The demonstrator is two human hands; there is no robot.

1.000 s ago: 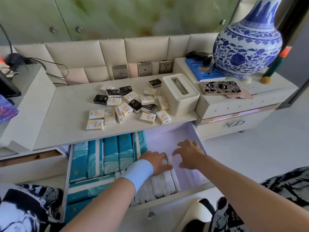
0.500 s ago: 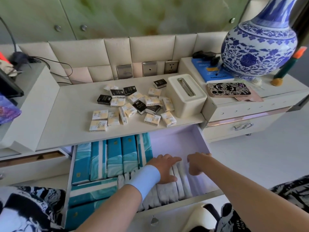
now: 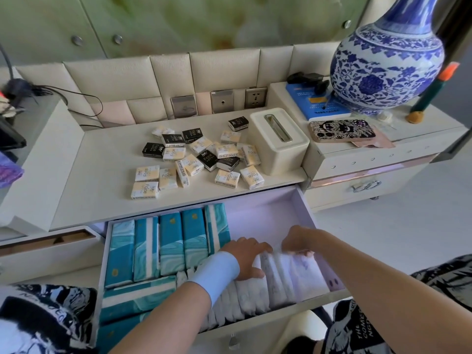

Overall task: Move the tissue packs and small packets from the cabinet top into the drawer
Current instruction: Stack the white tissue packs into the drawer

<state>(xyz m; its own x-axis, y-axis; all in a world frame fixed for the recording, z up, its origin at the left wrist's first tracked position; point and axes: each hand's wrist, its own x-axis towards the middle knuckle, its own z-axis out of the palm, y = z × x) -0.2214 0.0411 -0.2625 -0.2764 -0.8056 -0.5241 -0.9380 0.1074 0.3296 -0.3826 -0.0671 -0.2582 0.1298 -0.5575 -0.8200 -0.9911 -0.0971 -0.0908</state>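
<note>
We see the small packets [image 3: 196, 159], cream and black, lying scattered on the worktop [image 3: 102, 180], just left of a white tissue box [image 3: 279, 141]. Below them the drawer [image 3: 301, 200] stands pulled out. At its left sit teal tissue packs [image 3: 158, 247], most standing on edge in a row, others lying flat toward the front. At its front right we see a row of white soft packs [image 3: 270, 284] standing on edge, pressed side by side.

Both hands are down in the drawer on these white packs. Our left hand [image 3: 246, 259], with a pale blue band on the wrist, lies palm down on the row, its fingers spread flat and gripping nothing. Our right hand [image 3: 297, 241] curls over the tops of the packs nearest the drawer's right wall; whether its fingers pinch one we cannot tell.

On the raised cabinet to the right stand a blue-and-white vase [image 3: 385, 60], a blue booklet [image 3: 315, 103] and a patterned phone [image 3: 342, 130].
</note>
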